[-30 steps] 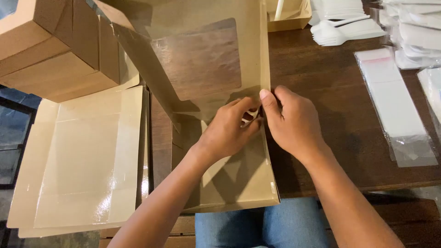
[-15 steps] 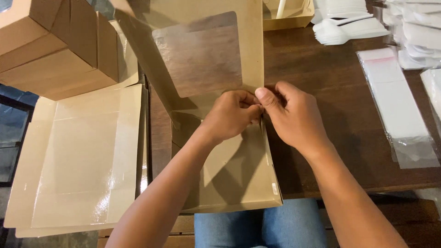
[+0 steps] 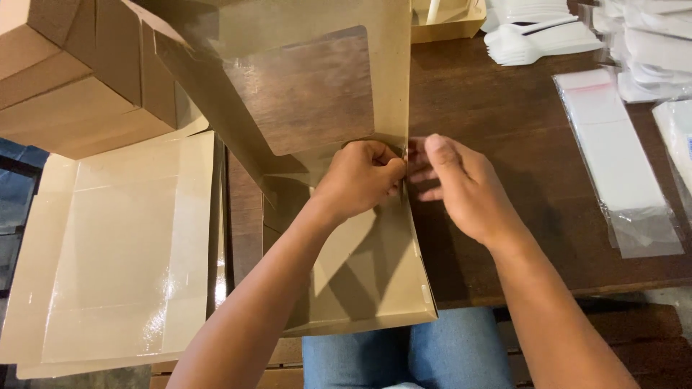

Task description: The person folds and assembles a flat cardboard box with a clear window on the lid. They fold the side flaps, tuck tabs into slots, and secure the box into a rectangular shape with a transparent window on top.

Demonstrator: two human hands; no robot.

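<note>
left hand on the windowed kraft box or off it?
Touching. Head view: the left hand is curled over the windowed kraft box at its right-side fold, fingers pressed onto the card with no gap.

Counts, head view:
- Hands: 2. Left hand [image 3: 360, 180] and right hand [image 3: 461, 187], both at right edge of box blank.
- Windowed kraft box blank [image 3: 317, 144], part-folded: 1, w/ 1 clear window.
- Flat blanks [image 3: 122, 245] at left: stack, at least 2 by visible edges; exact no. cannot be told.
- Assembled brown boxes [image 3: 65, 72] top left: approx. 2, partly cropped.
- Small kraft tray [image 3: 447, 25] top centre: 1.
- White plastic forks [image 3: 533, 36]: pile, no. unclear.
- Clear sleeve w/ white insert [image 3: 620, 158]: 1 fully seen; more packets [image 3: 649, 43] at right, uncounted.
- Wooden table [image 3: 504, 94]: 1.
</note>
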